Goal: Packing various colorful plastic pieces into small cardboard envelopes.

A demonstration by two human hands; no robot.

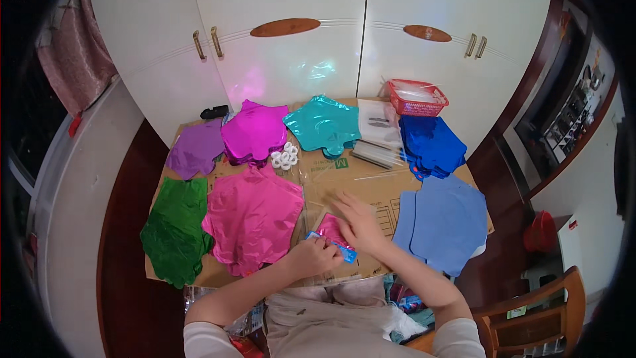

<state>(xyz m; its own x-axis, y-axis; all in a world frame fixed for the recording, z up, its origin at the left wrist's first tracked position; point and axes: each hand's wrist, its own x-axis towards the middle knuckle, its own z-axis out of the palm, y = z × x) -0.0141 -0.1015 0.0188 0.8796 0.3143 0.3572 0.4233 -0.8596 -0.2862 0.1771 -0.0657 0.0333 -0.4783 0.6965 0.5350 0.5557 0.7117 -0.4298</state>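
Note:
In front of me on the cardboard-covered table lies a small plastic packet with a blue band (347, 254) and folded pink foil (329, 227) showing in it. My left hand (314, 256) is closed on the packet's near left edge, fingertips pinched together. Over its right side is my right hand (360, 223), fingers stretched out and slightly blurred; whether its palm touches the foil I cannot tell. Left of the packet a pile of pink foil sheets (255, 219) spreads out flat. Light blue sheets (447, 225) lie beyond my right forearm.
Around the cardboard (358, 182) lie foil piles: green (175, 225), purple (197, 151), magenta (255, 131), teal (324, 124) and dark blue (432, 144). White rings (285, 156), clear-wrapped strips (379, 153) and a red basket (417, 98) stand among them. A wooden chair (536, 311) is at right.

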